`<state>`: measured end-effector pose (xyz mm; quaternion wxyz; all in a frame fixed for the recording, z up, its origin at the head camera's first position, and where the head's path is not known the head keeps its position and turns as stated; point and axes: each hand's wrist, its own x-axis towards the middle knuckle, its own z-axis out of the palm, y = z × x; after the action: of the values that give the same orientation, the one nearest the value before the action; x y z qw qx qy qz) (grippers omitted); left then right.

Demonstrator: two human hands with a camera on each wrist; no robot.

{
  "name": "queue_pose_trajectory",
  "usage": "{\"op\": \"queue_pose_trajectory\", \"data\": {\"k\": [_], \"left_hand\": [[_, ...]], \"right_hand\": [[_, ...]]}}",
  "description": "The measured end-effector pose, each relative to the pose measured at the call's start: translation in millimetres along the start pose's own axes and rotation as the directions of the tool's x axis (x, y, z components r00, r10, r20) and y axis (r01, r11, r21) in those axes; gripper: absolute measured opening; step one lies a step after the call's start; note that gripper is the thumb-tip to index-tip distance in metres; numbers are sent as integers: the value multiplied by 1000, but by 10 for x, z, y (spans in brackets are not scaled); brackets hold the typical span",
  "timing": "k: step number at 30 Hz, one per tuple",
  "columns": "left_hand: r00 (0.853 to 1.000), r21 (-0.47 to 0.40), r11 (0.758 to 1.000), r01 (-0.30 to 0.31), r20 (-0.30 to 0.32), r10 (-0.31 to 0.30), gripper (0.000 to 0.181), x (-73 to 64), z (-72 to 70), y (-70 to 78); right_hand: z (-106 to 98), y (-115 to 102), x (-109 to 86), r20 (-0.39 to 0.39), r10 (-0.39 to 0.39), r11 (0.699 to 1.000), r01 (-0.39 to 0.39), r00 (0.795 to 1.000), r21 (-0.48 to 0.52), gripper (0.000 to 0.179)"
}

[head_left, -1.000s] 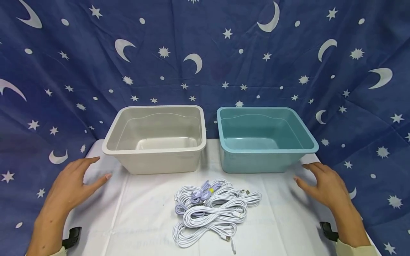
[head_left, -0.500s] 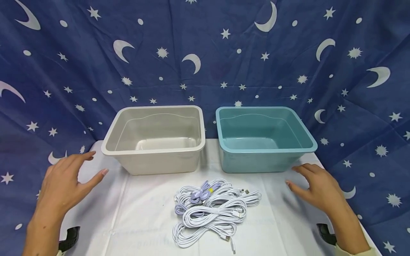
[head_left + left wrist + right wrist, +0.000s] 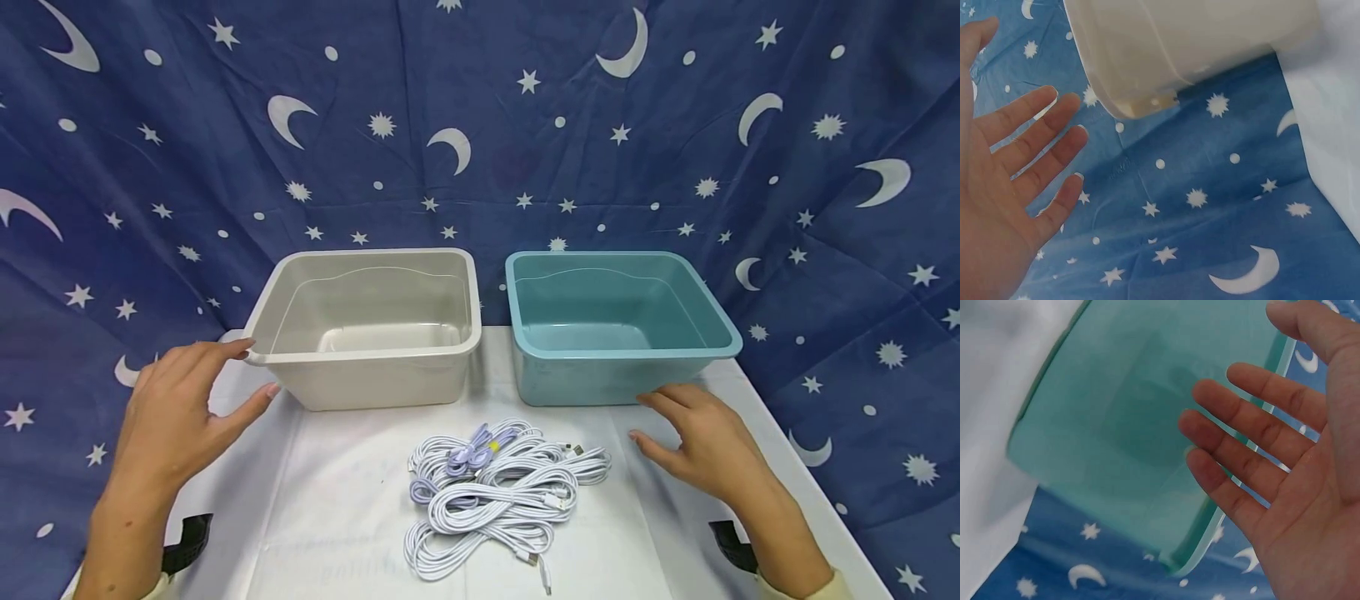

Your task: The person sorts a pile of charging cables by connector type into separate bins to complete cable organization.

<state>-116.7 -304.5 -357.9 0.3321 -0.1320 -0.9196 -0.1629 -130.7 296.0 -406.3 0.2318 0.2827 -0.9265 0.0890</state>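
Note:
My left hand [image 3: 180,408] hovers at the near left corner of the beige plastic bin [image 3: 375,379], its index fingertip overlapping the rim in the head view. In the left wrist view its fingers [image 3: 1041,144] are spread and hold nothing. Close in front of the teal bin [image 3: 600,382] is my right hand [image 3: 697,437], thumb apart from relaxed fingers [image 3: 1254,437], also holding nothing. Between the hands lies a pile of bundled white charging cables [image 3: 510,500], with a lavender cable [image 3: 471,454] tied up on top. Several metal USB plugs stick out of the coils.
Both bins stand side by side at the back of a table with a white cloth [image 3: 337,517], a narrow gap between them. Behind and at the sides hangs a dark blue curtain [image 3: 480,100] with moons and stars. Black wrist straps [image 3: 187,542] show below the hands.
My right hand has moved left along the front of the teal bin. My left hand went slightly left, then right to the beige bin's corner. Bins and cables have stayed put.

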Motion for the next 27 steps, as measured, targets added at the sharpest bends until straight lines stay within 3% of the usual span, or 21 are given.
{"op": "queue_pose_trajectory", "data": {"k": [7, 11, 20, 27], "left_hand": [[999, -34, 998, -45, 12, 45, 63, 55, 103, 76], [999, -43, 998, -41, 23, 42, 62, 86, 168, 134], [993, -87, 989, -118, -10, 118, 62, 203, 315, 267], [994, -111, 988, -104, 27, 107, 63, 294, 413, 357]], "right_hand": [[81, -196, 158, 15, -66, 998, 66, 998, 23, 45], [126, -295, 249, 21, -103, 994, 102, 994, 46, 45], [245, -531, 438, 50, -154, 984, 148, 987, 99, 48], [342, -636, 553, 68, -187, 976, 178, 980, 129, 44]]}}
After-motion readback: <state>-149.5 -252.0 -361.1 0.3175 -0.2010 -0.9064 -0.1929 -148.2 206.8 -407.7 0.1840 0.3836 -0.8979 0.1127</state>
